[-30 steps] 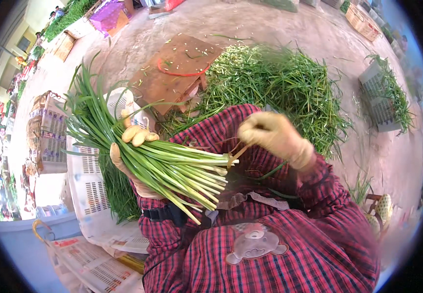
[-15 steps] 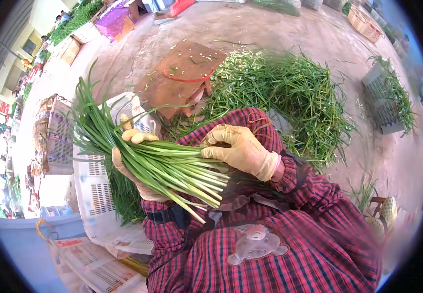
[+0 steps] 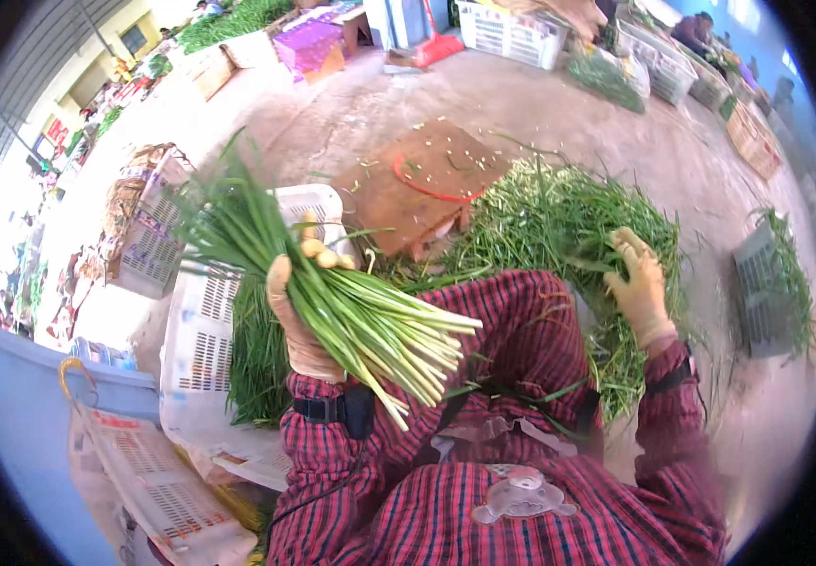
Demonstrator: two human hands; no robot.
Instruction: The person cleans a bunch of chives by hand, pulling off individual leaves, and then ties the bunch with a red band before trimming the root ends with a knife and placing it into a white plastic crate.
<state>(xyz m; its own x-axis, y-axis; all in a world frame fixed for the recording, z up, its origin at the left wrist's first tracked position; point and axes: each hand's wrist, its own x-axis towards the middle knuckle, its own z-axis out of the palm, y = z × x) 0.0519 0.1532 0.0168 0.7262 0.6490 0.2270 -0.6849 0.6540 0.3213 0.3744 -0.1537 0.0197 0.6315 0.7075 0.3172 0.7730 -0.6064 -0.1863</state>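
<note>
My left hand (image 3: 298,325), in a cream glove, is closed round a thick bunch of garlic chives (image 3: 370,325). Long green leaves fan out to the upper left of it, and pale stalk ends point to the lower right over my lap. Over the right side of a large heap of loose green leaves (image 3: 559,212) on the floor is my right hand (image 3: 642,288), also gloved. Its fingers are spread, and I see nothing held in them.
A white slatted crate (image 3: 202,349) with more chives stands at my left. Beyond my knee lies a brown board (image 3: 427,170) with a red loop and scraps on it. To the right is a grey crate (image 3: 766,292) draped with leaves. Distant people sit among crates.
My right hand has left the stalk ends and swung right, out over the leaf heap, its fingers opening. My left hand keeps hold of the bunch. The whole view has shifted.
</note>
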